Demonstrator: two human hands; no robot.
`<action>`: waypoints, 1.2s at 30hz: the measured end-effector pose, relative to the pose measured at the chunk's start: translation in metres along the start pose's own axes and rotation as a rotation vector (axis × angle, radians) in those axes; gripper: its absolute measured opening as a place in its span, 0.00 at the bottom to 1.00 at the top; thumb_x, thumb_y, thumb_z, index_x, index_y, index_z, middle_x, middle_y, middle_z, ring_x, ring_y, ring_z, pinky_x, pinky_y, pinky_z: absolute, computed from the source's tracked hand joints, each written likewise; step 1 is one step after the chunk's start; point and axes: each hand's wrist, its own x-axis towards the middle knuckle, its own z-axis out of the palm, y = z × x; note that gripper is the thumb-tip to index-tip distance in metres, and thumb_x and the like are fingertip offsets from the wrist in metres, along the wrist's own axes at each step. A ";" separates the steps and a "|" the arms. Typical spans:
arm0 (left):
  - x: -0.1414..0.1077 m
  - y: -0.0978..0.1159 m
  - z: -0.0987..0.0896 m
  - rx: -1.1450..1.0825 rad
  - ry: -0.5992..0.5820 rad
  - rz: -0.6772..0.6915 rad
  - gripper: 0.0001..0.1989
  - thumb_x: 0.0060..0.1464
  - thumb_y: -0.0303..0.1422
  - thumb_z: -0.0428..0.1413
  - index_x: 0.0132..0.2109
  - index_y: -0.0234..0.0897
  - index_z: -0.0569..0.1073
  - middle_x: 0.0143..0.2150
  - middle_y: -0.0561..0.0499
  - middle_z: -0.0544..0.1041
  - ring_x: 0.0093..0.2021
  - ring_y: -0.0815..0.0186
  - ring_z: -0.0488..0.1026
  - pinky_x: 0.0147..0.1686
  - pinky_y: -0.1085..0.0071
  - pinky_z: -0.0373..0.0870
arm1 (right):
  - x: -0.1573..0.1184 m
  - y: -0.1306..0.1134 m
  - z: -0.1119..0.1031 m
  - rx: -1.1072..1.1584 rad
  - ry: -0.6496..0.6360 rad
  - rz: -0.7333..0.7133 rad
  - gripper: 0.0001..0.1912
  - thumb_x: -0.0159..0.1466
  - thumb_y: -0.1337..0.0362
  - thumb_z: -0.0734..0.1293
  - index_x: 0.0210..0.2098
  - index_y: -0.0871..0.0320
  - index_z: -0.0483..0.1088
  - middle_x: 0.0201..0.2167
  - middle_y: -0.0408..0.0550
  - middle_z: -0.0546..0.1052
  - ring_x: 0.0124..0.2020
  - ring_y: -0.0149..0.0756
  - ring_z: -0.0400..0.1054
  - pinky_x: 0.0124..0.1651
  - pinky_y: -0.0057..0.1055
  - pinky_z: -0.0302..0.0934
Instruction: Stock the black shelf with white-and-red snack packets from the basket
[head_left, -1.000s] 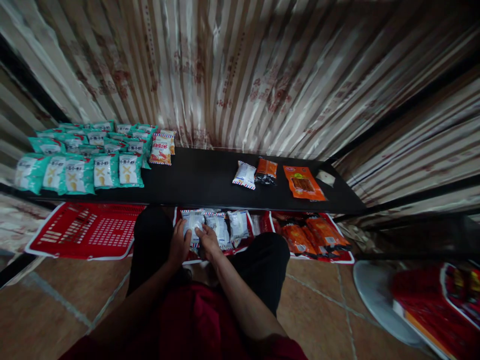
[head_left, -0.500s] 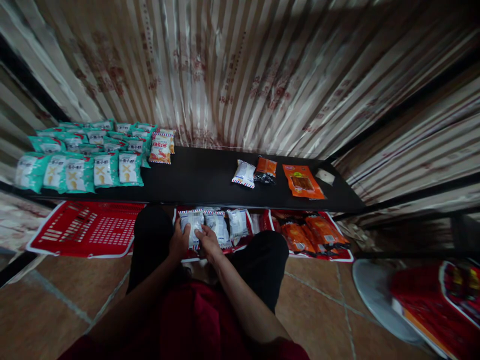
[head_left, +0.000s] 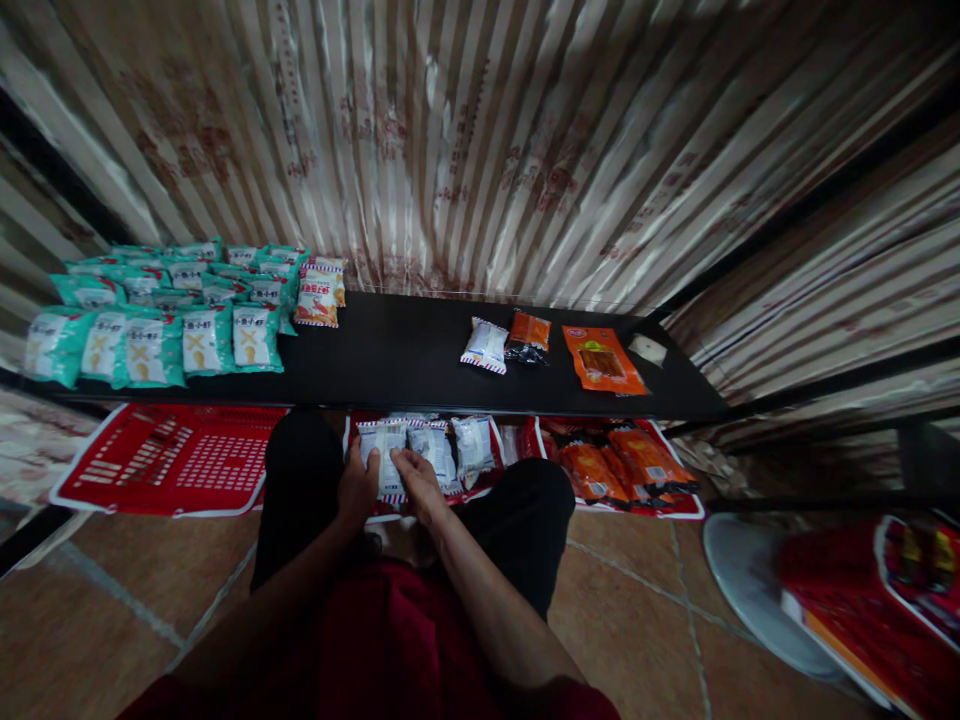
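Between my knees, my left hand and my right hand are closed on the two sides of one white snack packet with a striped edge. Its printed back faces up, and both thumbs lie on it. Below and beside it, more white packets sit in a red basket under the front edge of the black shelf. On that shelf lie another white packet, an orange and black packet and a flat orange packet.
Teal snack packets stand in rows at the shelf's left, beside an orange and white packet. A red basket is at my left; another basket with orange packets is at my right. A striped curtain hangs behind.
The view has shifted very slightly. Both hands stay on the white packet, and my right thumb has moved a little over it. Nothing on the shelf has been moved.
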 end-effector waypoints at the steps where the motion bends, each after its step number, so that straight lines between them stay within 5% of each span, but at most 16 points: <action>1: -0.001 0.000 0.000 0.008 -0.002 0.011 0.27 0.60 0.39 0.40 0.63 0.33 0.52 0.58 0.39 0.67 0.53 0.57 0.69 0.49 0.63 0.66 | 0.000 -0.001 0.000 -0.019 -0.015 -0.010 0.22 0.50 0.49 0.69 0.37 0.59 0.71 0.29 0.47 0.77 0.33 0.39 0.72 0.35 0.31 0.65; 14: 0.000 0.001 0.000 0.029 -0.022 0.072 0.26 0.61 0.38 0.35 0.63 0.31 0.53 0.57 0.38 0.67 0.54 0.56 0.68 0.50 0.60 0.65 | 0.009 0.003 0.000 -0.222 0.065 -0.216 0.22 0.54 0.46 0.63 0.37 0.59 0.71 0.33 0.49 0.78 0.35 0.39 0.71 0.38 0.31 0.64; 26: 0.005 0.004 0.001 0.073 0.243 0.429 0.15 0.56 0.32 0.43 0.47 0.35 0.68 0.49 0.42 0.69 0.51 0.59 0.66 0.54 0.60 0.63 | 0.010 0.004 -0.002 -0.371 0.157 -0.268 0.19 0.55 0.47 0.62 0.33 0.56 0.71 0.28 0.45 0.76 0.30 0.36 0.67 0.34 0.29 0.60; 36: 0.003 0.006 -0.004 0.186 0.182 0.555 0.15 0.57 0.30 0.41 0.41 0.35 0.72 0.42 0.43 0.72 0.46 0.59 0.66 0.51 0.60 0.63 | -0.001 -0.006 0.001 -0.472 0.208 -0.268 0.17 0.55 0.48 0.62 0.30 0.57 0.69 0.26 0.44 0.73 0.29 0.35 0.64 0.33 0.28 0.57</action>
